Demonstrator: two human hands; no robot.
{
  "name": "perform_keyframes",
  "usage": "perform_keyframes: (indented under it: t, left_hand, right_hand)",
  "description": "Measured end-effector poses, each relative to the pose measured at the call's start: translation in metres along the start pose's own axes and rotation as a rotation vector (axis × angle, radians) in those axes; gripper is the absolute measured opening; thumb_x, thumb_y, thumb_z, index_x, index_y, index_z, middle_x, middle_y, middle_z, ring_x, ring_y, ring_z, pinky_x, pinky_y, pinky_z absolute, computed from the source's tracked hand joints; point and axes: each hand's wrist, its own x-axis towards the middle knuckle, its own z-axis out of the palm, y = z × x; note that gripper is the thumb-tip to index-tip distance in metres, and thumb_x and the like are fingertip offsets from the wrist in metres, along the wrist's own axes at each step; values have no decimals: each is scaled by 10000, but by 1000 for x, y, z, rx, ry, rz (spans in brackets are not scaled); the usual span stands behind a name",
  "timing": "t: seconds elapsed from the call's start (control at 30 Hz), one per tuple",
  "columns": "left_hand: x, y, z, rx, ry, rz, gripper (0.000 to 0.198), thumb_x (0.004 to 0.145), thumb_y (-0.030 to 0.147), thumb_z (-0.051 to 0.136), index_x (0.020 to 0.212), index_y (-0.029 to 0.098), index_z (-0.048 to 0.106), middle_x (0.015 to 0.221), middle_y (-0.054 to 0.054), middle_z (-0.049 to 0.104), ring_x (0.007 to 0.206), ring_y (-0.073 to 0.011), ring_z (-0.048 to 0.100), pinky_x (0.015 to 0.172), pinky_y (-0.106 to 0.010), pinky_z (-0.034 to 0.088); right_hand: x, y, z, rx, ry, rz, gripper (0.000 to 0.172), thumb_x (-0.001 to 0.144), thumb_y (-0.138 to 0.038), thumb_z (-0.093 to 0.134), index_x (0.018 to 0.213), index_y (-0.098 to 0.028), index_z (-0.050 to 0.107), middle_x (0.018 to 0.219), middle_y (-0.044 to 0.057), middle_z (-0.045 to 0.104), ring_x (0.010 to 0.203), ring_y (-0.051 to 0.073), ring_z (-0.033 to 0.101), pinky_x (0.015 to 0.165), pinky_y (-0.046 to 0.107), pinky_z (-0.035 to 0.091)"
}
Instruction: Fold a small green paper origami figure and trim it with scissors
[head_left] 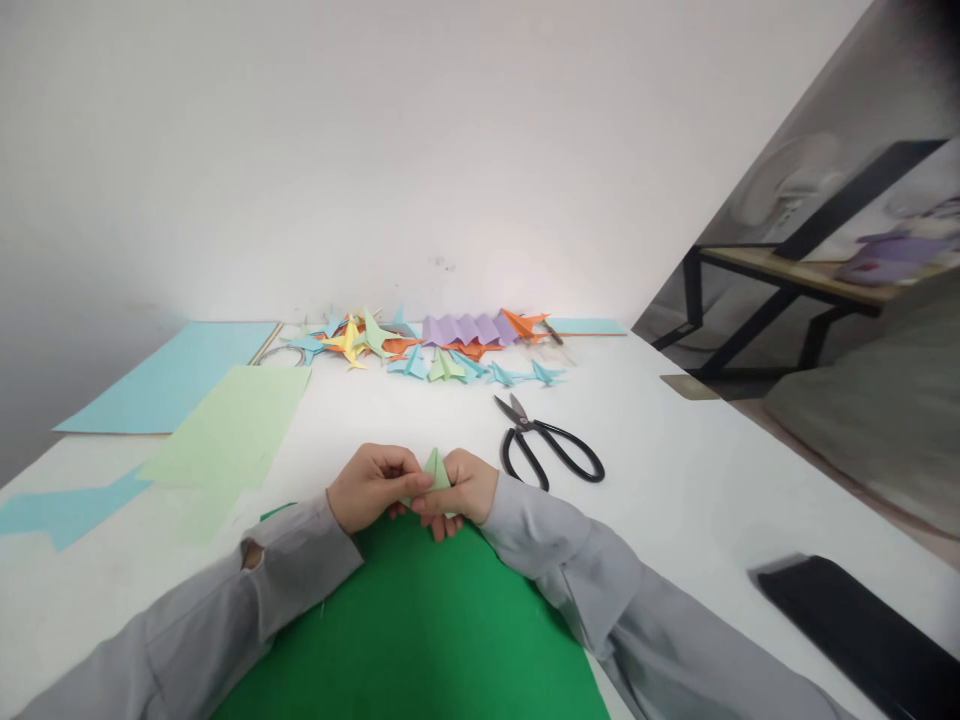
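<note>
At the center of the frame, a person's left hand [373,487] and right hand [468,485] meet over a green mat [427,620], thumbs and fingers pinching a small piece of light green folded paper [436,468] between them, its narrow tip pointing up. Gray sleeves [555,535] reach in from the lower corners. Just beyond the right hand, black-handled scissors [555,440] lie on the white desk [675,510], blades parted and aimed toward the upper left. Along the wall [450,150] at the upper middle, folded paper shapes [373,336] in yellow, green, blue and orange crowd around a pleated purple paper [466,330]. Left of the hands, a light green sheet [232,420] lies between a large blue sheet [169,380] above and a blue cutout [71,510] below. A dark, flat object [855,630], too indistinct to identify, rests at lower right; a wood-topped, black-framed piece of furniture [795,266] stands at upper right.
</note>
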Motion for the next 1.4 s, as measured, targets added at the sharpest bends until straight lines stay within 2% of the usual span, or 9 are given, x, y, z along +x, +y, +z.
perform_keyframes:
  t: [0.13,0.23,0.63,0.97,1.17,1.4]
  left_hand:
    - [0,-1,2,-41,42,4,329,599,393,697,546,118,525,429,1,541,373,-76,456,356,-193,347]
    - [0,-1,2,-63,18,19,322,579,363,718,537,121,510,422,12,524,374,-77,465,358,-190,348]
    - [1,-1,-1,-41,-48,16,308,654,374,660,542,115,538,462,-15,572,395,-67,448,381,-189,334]
    - [0,-2,0,-25,0,-2,317,622,378,684,547,115,524,450,-3,560,383,-68,463,369,-186,357]
    - [-1,0,-1,-1,-29,-18,312,630,380,678,546,107,553,467,-16,580,384,-63,455,370,-186,355]
    - [1,0,1,-65,61,-29,289,608,360,702,566,110,562,447,-9,579,387,-76,483,361,-181,362]
  right_hand:
    - [-2,-2,2,-37,24,-27,270,612,-358,667,516,-113,607,382,-24,545,344,65,477,363,183,357]
    - [-3,-4,4,-52,43,-36,255,590,-348,690,518,-119,605,392,-34,541,350,61,473,364,180,355]
    - [0,1,3,-15,53,-11,231,604,-315,658,506,-115,598,372,-28,542,340,68,484,361,186,363]
    - [0,1,2,2,27,-14,213,600,-297,656,504,-115,601,377,-28,546,340,62,480,363,182,353]
    - [-1,1,1,-9,32,4,201,601,-279,652,498,-113,607,363,-25,542,329,65,473,353,179,357]
    - [-1,2,3,-1,74,-64,272,592,-360,693,529,-110,605,382,-23,552,344,66,484,349,174,356]
